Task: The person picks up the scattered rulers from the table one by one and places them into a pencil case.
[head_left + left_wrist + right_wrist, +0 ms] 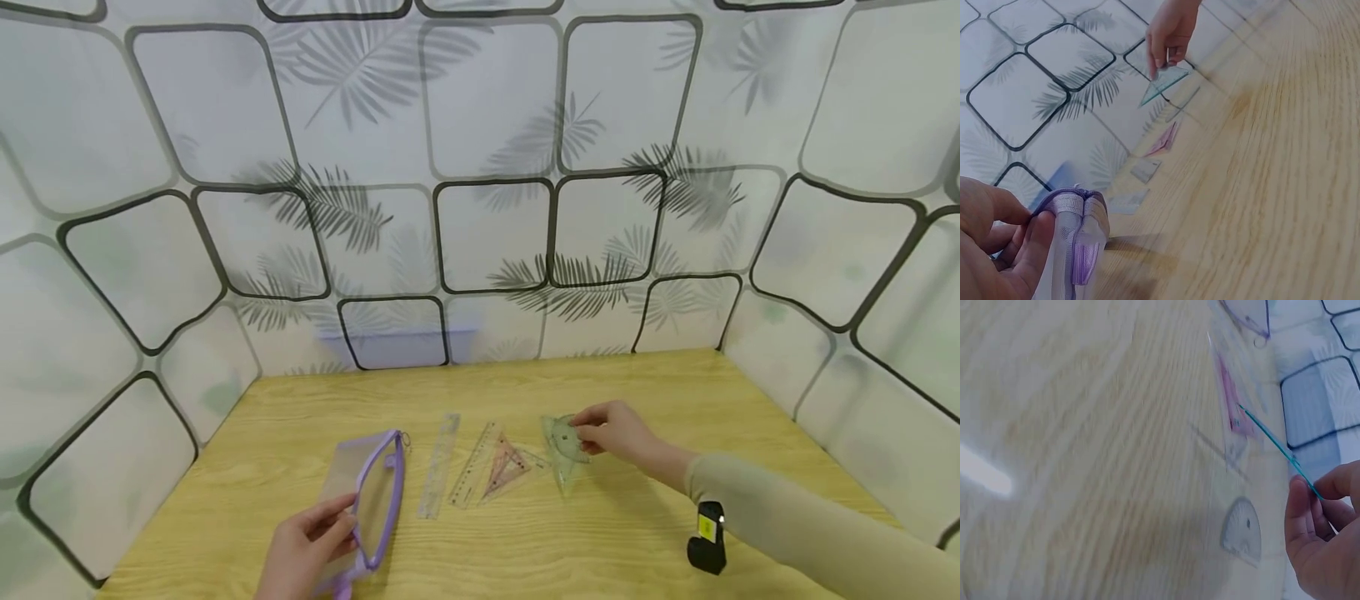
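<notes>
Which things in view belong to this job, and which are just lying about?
Likely job:
purple-trimmed pouch in left hand
green set square in right hand

Lying about, possibly relevant:
clear ruler
clear graduated piece
pink set square
protractor

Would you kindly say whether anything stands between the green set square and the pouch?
Nothing upright is visible between the green set square and pouch; just a clear ruler, clear triangle and pink triangle, lying flat on the table.
</notes>
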Action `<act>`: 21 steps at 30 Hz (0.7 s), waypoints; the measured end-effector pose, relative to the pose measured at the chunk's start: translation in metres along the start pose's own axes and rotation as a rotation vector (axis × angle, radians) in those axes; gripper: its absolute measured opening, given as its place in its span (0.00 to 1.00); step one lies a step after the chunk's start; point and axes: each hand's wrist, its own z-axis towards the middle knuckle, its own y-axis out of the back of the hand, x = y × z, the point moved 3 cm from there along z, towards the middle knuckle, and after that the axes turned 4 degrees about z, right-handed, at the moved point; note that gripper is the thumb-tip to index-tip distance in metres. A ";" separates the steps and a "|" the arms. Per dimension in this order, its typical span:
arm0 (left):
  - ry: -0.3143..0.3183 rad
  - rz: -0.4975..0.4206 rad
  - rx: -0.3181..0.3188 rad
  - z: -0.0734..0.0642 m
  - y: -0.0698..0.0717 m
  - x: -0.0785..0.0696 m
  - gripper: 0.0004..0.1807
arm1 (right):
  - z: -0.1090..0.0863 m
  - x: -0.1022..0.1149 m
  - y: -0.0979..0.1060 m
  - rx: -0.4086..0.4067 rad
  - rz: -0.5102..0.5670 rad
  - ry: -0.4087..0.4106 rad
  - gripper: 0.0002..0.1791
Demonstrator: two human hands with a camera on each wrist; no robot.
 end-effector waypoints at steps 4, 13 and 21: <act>-0.008 0.000 0.005 0.003 -0.001 -0.002 0.20 | -0.003 0.007 -0.016 0.009 0.069 -0.016 0.15; 0.000 0.005 0.016 0.006 -0.002 -0.005 0.20 | -0.005 0.018 -0.046 0.113 0.130 0.035 0.15; -0.005 0.006 0.018 0.005 -0.002 -0.005 0.19 | -0.005 0.029 -0.070 0.177 0.136 0.094 0.14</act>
